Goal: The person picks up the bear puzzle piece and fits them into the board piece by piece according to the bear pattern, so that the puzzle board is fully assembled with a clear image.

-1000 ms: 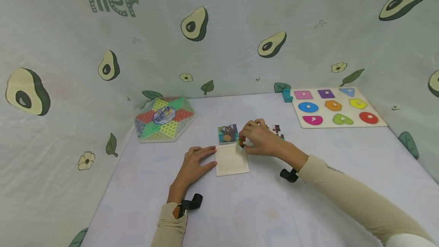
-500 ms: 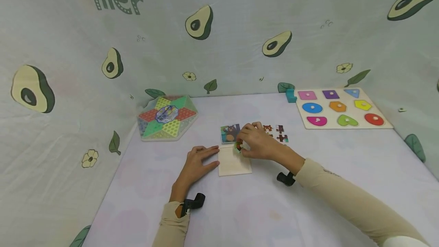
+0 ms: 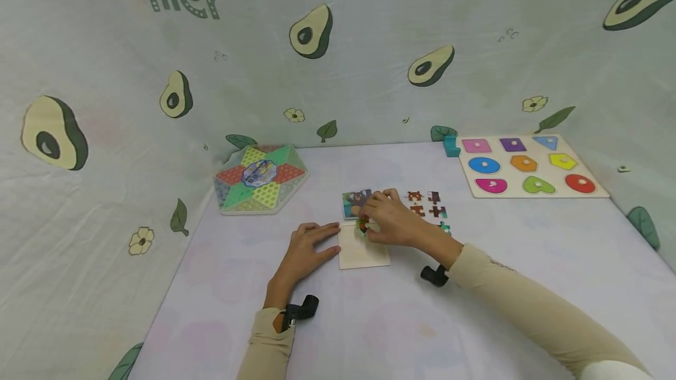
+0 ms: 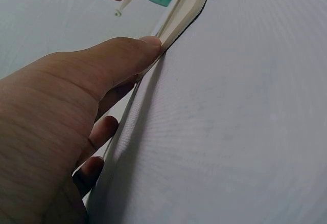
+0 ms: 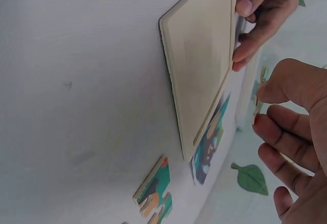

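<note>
A pale wooden puzzle tray (image 3: 364, 252) lies flat on the white table, its raised rim visible in the right wrist view. My left hand (image 3: 305, 254) rests at the tray's left edge, thumb and fingertips touching its side with the fingers fairly straight. Above the tray's far edge my right hand (image 3: 393, 220) pinches a small green and red jigsaw piece (image 3: 362, 226) between thumb and fingers. Right behind the tray lies a bear picture card (image 3: 352, 203), partly covered by the right hand. Several loose jigsaw pieces (image 3: 417, 210) are laid out to the right of that hand.
At the back right is a board of coloured shapes (image 3: 524, 163), with a teal block (image 3: 451, 146) at its left corner. A hexagonal patterned box (image 3: 261, 180) sits at the back left. Behind the table hangs an avocado-print cloth (image 3: 369, 16).
My right hand has moved a little left with the jigsaw piece, over the tray's far edge, uncovering more loose pieces. The left hand stays at the tray's side. The head view has shifted slightly.
</note>
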